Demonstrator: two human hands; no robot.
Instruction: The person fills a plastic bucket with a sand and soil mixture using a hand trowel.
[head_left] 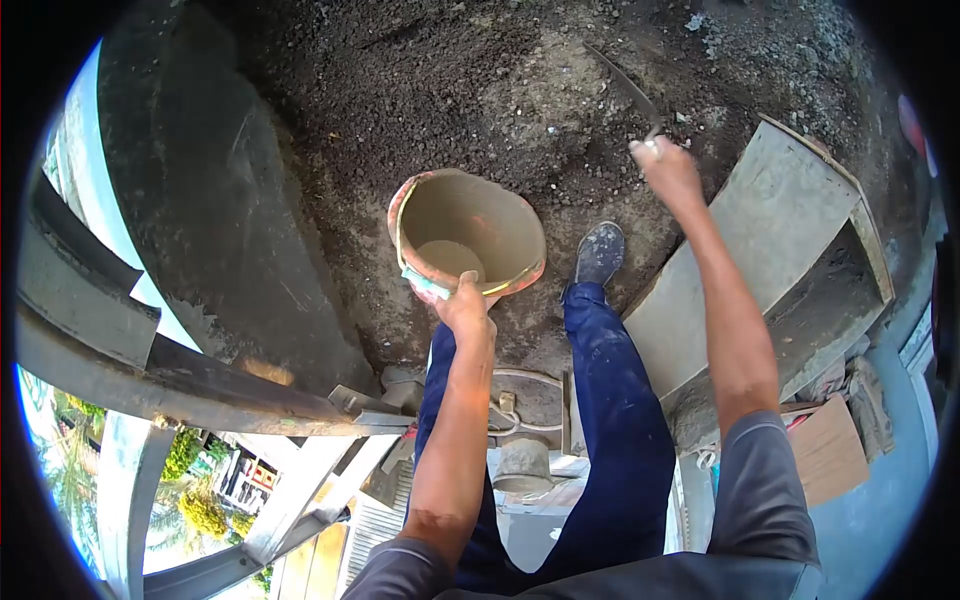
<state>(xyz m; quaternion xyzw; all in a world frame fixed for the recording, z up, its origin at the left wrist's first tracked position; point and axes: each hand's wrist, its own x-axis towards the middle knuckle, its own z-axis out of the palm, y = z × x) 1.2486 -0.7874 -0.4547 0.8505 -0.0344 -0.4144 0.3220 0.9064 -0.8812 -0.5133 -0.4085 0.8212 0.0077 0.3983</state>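
A mud-caked bucket [470,205] with a reddish outside is tipped so that its mouth faces away from me, with some grey material at the bottom. My left hand [467,308] is closed on its near rim, thumb on top, beside a pale green and white patch [425,283]. My right hand [668,170] is wrapped around the handle of a trowel [628,85]. The trowel's thin blade shows nearly edge-on and points up and left over the loose dark soil [450,90].
A grey box-like trough [750,230] lies right of my legs. A large dark slab [200,200] stands at left, near a curved metal frame [230,385]. My shoe [601,252] rests on soil right of the bucket. A small grey pot [522,466] sits between my legs.
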